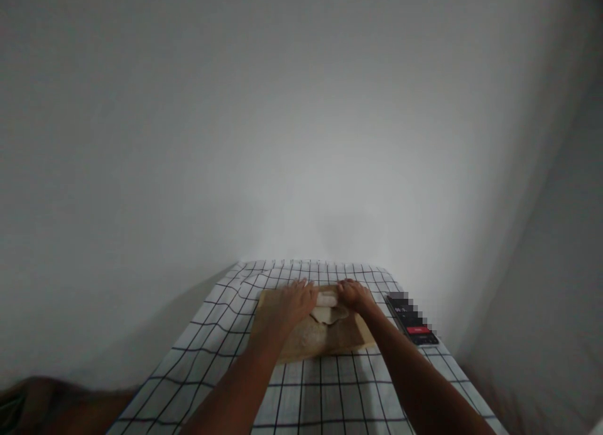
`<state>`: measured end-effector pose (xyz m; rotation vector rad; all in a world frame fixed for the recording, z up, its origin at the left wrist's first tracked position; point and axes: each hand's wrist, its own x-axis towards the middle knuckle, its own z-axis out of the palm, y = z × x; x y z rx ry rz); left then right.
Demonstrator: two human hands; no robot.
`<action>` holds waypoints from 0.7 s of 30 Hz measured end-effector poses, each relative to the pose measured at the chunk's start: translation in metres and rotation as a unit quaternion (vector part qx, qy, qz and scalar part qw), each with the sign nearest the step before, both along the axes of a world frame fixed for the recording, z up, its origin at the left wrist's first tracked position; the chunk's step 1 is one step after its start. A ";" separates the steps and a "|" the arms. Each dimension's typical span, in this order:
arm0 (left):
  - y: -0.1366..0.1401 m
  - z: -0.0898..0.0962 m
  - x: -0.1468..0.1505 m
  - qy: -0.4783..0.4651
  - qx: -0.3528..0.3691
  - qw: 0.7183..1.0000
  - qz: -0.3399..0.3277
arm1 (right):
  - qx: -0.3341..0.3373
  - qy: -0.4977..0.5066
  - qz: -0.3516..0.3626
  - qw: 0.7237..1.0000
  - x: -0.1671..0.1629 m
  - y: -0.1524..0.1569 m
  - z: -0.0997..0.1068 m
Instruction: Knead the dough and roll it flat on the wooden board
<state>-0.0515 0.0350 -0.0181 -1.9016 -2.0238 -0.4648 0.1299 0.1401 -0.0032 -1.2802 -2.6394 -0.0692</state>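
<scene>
A pale rolling pin [326, 300] lies crosswise between my hands, over a thin piece of dough [328, 316]. My left hand [299, 300] covers the pin's left end, its fingers pointing away from me and bent over it. At the other end, my right hand [353, 294] is closed round the pin with the knuckles up. Both ends of the pin are hidden by the hands. Under the dough is a wooden board [330, 344], with a whitish floury patch on its near part.
A white tablecloth with a dark grid [226, 322] covers the table. Right of the board lies a phone [412, 322] with a lit screen, partly pixelated. A plain wall [301, 140] rises behind the table, and something brown [47, 403] is at lower left.
</scene>
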 end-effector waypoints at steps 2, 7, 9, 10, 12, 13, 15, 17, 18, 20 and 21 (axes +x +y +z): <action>-0.010 0.004 0.005 -0.005 -0.010 1.000 0.003 | -0.008 0.029 -0.015 0.999 0.005 -0.011 -0.001; -0.033 0.009 0.017 -0.017 -0.011 1.000 0.014 | -0.001 0.022 -0.016 1.000 0.018 -0.044 -0.002; -0.042 0.007 0.019 -0.015 -0.002 1.000 0.010 | 0.015 0.010 -0.009 1.000 0.023 -0.055 -0.004; -0.046 0.005 0.020 -0.015 -0.001 1.000 0.010 | 0.025 0.007 0.000 1.000 0.025 -0.061 -0.006; -0.057 0.001 0.022 -0.013 -0.009 1.000 0.010 | 0.042 0.008 0.017 0.999 0.030 -0.073 -0.011; -0.063 -0.002 0.022 -0.010 -0.011 1.000 0.006 | 0.047 0.016 0.015 0.999 0.032 -0.079 -0.014; -0.076 -0.006 0.023 0.001 -0.006 1.000 -0.019 | 0.051 0.050 -0.005 0.997 0.035 -0.091 -0.019; -0.087 -0.010 0.023 0.008 0.007 0.999 -0.043 | 0.054 0.086 -0.022 0.995 0.038 -0.103 -0.022; -0.090 -0.011 0.023 0.010 0.010 0.999 -0.050 | 0.055 0.096 -0.021 0.994 0.040 -0.108 -0.023; -0.094 -0.012 0.023 0.008 0.003 0.999 -0.054 | 0.052 0.096 -0.010 0.994 0.041 -0.114 -0.022; -0.094 -0.012 0.024 0.005 -0.002 0.999 -0.051 | 0.048 0.091 -0.009 0.995 0.041 -0.115 -0.021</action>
